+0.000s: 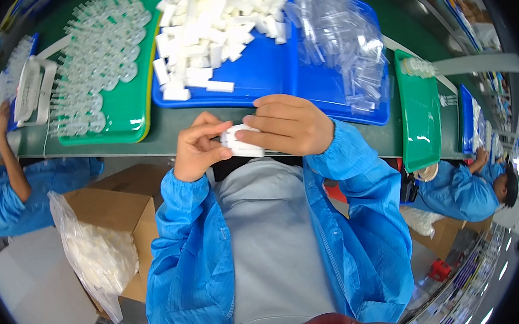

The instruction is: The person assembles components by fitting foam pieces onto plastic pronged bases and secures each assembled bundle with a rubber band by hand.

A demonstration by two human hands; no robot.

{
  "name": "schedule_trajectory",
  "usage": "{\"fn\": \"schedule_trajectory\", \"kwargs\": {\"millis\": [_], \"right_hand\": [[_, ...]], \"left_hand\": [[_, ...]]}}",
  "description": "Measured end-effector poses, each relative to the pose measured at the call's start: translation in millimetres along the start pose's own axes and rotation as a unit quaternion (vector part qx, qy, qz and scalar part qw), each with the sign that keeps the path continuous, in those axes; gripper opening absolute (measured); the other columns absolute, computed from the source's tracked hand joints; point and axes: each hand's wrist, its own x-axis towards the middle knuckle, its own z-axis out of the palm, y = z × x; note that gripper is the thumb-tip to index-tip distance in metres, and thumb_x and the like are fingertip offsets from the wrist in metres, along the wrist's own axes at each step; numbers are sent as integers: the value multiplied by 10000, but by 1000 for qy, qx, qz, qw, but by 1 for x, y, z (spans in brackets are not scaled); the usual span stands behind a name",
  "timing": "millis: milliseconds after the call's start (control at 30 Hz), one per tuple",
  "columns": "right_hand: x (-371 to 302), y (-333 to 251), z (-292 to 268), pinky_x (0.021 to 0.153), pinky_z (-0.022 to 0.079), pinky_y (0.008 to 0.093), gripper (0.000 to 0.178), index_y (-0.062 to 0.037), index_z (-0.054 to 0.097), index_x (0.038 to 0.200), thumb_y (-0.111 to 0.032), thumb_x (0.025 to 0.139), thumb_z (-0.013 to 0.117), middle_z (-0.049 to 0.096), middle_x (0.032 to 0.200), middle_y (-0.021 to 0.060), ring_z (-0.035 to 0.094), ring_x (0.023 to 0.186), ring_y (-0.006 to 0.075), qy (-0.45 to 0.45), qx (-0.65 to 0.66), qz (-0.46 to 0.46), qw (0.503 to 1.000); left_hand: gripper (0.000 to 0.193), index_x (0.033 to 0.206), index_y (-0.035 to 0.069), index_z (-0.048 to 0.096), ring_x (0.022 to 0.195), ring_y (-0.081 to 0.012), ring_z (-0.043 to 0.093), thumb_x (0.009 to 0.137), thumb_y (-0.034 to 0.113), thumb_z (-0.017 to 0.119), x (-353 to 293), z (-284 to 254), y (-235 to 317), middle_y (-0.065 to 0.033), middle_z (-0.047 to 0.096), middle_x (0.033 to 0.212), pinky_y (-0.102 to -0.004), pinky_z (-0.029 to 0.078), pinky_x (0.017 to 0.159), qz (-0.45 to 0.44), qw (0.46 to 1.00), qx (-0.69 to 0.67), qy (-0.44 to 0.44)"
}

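Note:
Just off the table's near edge, both hands meet around a small white plastic block (247, 149). My left hand (197, 147) pinches its left end between thumb and fingers. The fingers of my right hand (296, 125) lie over its top and right side, hiding part of it. It looks like one or more stacked pieces; I cannot tell which. Beyond my hands, a blue tray (254, 89) has two compartments. White rectangular pieces (204, 44) are heaped in the left one, and clear plastic pieces (345, 45) in the right one.
To the left, a green tray (129, 126) bears rows of clear stemmed parts with round bases (97, 71). At the right lies another green tray (419, 113) with several pale parts. A cardboard box (113, 204) with a bag of white pieces (105, 253) stands lower left. Co-workers sit at both sides.

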Motion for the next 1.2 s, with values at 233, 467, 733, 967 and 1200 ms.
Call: {"fn": "schedule_trajectory", "kwargs": {"millis": [233,467,733,967,1200], "right_hand": [[-23,13,-29,806,459,367,370,-164,662,1115,-180,750,717,634,990,27,588,919,227,9,39,136,990],[-64,13,-54,761,428,365,213,-133,718,911,-122,699,742,600,894,31,552,887,248,-51,-8,315,948],[-48,-6,-19,790,403,367,194,-133,688,850,-131,662,738,501,806,21,523,902,228,-62,-23,262,963],[-54,21,-40,763,416,390,184,-113,673,867,-96,695,738,555,860,56,532,869,265,5,-141,353,925],[-77,56,-58,875,405,412,482,-148,581,1178,-152,727,750,553,1154,85,497,1054,308,28,-317,408,856]], "left_hand": [[600,1288,27,432,1073,-249,570,779,120,736,-5,-2,-6,-126,508,1191,-351,535,843,27,995,-4,98],[344,1133,58,496,1117,-310,568,841,133,660,1,2,-3,-171,500,1256,-427,549,855,17,992,-62,109],[322,1137,58,512,1111,-322,578,850,117,644,3,5,-3,-163,497,1260,-427,563,844,7,987,-75,143],[327,1164,50,514,1130,-339,567,864,122,621,3,7,-1,-180,474,1298,-432,569,834,9,988,-58,140],[322,1202,33,505,1143,-350,559,894,103,565,3,2,-2,-187,470,1314,-443,568,838,-3,990,-63,126]]}}
